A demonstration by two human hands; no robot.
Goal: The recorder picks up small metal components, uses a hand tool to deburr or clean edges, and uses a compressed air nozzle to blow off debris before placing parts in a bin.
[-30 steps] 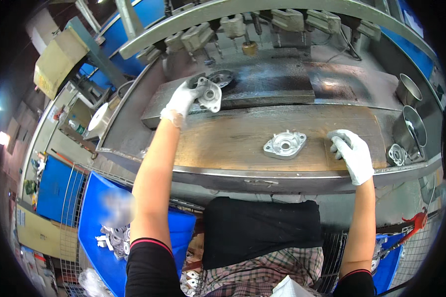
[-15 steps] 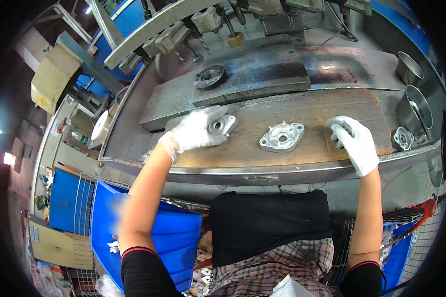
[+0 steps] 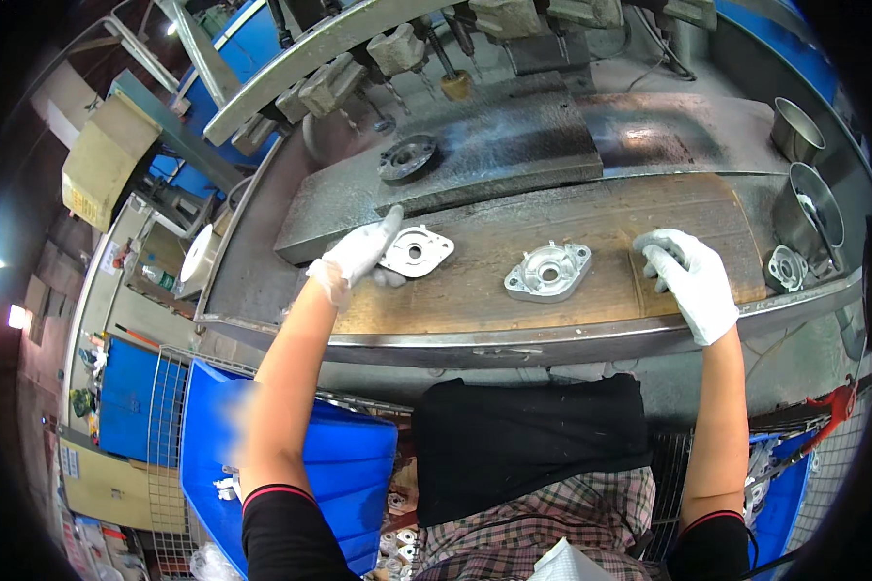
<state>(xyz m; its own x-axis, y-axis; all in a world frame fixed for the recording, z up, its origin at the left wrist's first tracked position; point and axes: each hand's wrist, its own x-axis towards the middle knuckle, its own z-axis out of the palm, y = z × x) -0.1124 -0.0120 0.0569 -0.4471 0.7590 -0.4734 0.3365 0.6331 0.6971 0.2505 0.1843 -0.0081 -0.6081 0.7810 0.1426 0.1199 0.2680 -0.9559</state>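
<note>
My left hand, in a white glove, holds a silver cast metal flange part by its left edge, just above the brown worn board. A second silver flange part lies flat on the board's middle. On the board's right end rests my right hand, gloved, fingers curled, with nothing visible in it. A dark round fixture sits on the grey steel plate behind.
Drill spindles hang over the back of the bench. Two metal cups and another small cast part stand at the right. A blue bin with parts sits lower left, beside wire racks.
My left hand lifted the flange part off the dark fixture, brought it down to the board and turned it flat side up. My right hand stayed put.
</note>
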